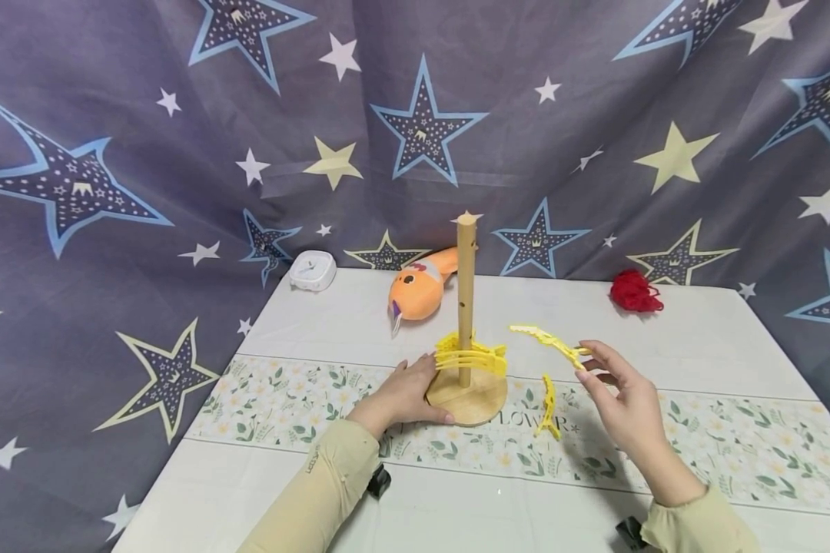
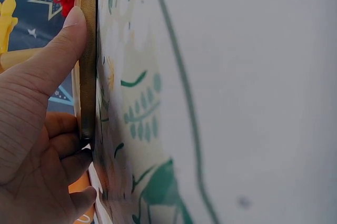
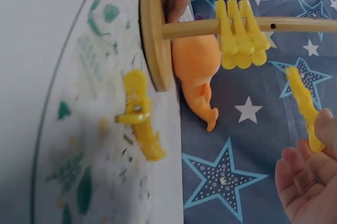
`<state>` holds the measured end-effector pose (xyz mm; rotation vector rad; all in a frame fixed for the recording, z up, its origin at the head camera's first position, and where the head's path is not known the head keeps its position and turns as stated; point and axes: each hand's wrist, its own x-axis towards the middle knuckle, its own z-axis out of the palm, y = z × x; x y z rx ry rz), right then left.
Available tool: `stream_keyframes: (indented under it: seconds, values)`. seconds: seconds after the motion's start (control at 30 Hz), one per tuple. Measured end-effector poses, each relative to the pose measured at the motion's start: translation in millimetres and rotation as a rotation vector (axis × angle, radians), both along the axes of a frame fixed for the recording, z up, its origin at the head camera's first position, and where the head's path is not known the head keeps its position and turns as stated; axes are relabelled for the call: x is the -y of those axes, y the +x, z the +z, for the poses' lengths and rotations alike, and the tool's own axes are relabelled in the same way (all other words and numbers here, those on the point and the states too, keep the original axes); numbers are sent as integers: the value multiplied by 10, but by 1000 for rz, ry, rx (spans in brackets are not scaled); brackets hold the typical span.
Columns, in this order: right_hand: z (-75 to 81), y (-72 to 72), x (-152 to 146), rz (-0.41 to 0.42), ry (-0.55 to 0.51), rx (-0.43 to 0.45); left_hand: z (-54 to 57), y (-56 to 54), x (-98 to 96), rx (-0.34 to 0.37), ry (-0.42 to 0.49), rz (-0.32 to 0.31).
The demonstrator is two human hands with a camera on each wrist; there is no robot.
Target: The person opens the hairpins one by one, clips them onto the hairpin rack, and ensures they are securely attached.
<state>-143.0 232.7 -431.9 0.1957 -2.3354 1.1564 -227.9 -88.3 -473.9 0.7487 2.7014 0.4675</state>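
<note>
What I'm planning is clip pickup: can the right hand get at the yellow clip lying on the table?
Probably yes: nothing visible stands between the right hand and the lying clip, though it holds another clip that may need setting down first.

Pale khaki covered both forearms: the left sleeve (image 1: pixel 311 499) ran long and lightly creased, its cuff (image 1: pixel 363 448) puckering just short of the bare left hand (image 1: pixel 410 392), and there, near that edge, sat small dark lettering (image 1: pixel 312 461), too tiny to read! Across to the other side, where the right sleeve (image 1: pixel 702 526) matched it for colour, bunched loosely at its end behind the bare right hand (image 1: pixel 625 403). A compact black block (image 1: pixel 379 481) poked out by the left wrist, and a second black block (image 1: pixel 632 532) answered by the right. Up close, the left thumbnail (image 2: pixel 75 17) looked short.
</note>
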Motion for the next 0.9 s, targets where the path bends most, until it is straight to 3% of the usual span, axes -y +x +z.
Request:
stream_keyframes:
  seconds: [0.33, 0.9]
  values:
    - [56, -47, 165, -4, 45, -35, 13, 10, -8, 4, 7, 0]
    - [92, -297, 642, -8, -24, -43, 4, 21, -6, 5, 11, 7]
